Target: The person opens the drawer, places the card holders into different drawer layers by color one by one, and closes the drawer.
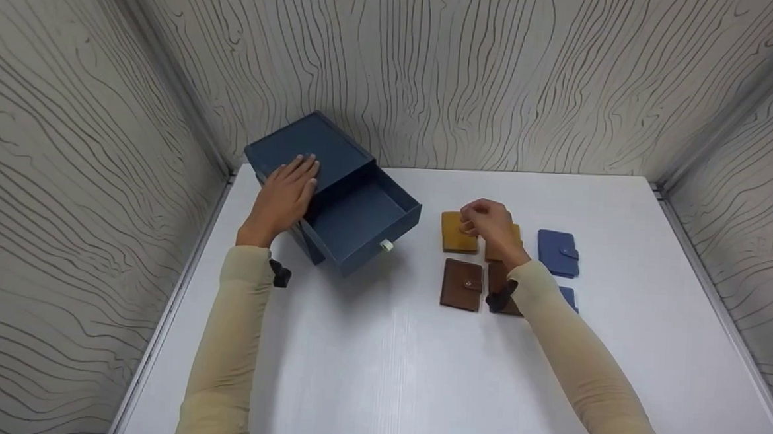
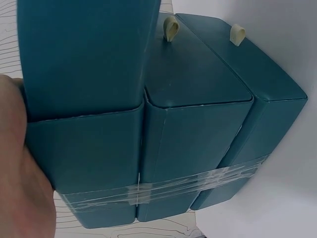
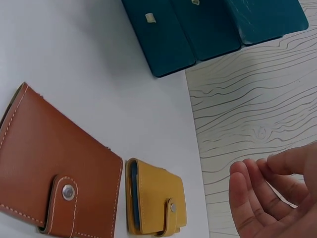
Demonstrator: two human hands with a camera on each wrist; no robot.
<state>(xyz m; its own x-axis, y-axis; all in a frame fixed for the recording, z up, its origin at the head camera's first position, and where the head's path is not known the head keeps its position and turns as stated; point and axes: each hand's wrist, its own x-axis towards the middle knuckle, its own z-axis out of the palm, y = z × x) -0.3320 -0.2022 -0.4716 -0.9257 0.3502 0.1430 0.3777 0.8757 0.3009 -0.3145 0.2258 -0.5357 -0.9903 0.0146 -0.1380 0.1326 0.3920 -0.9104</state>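
My left hand (image 1: 284,195) lies flat on top of a dark blue-green drawer unit (image 1: 321,144), fingers extended. Its top drawer (image 1: 363,219) is pulled out and shows a bare inside. In the left wrist view, two lower drawers (image 2: 198,64) are closed, each with a pale loop tab. My right hand (image 1: 490,224) hovers over the yellow wallets, its fingers loosely bent and nothing visible between them. One yellow wallet (image 1: 457,237) lies just left of it; another yellow wallet (image 3: 157,198) is partly covered by the hand in the head view.
Two brown wallets, one with a snap strap (image 1: 462,285), lie nearer the front. To the right are two blue wallets (image 1: 556,252), one mostly behind the right sleeve. Clear tape (image 2: 208,176) binds the drawer unit. Wood-patterned panels (image 1: 434,74) surround the white table (image 1: 378,375).
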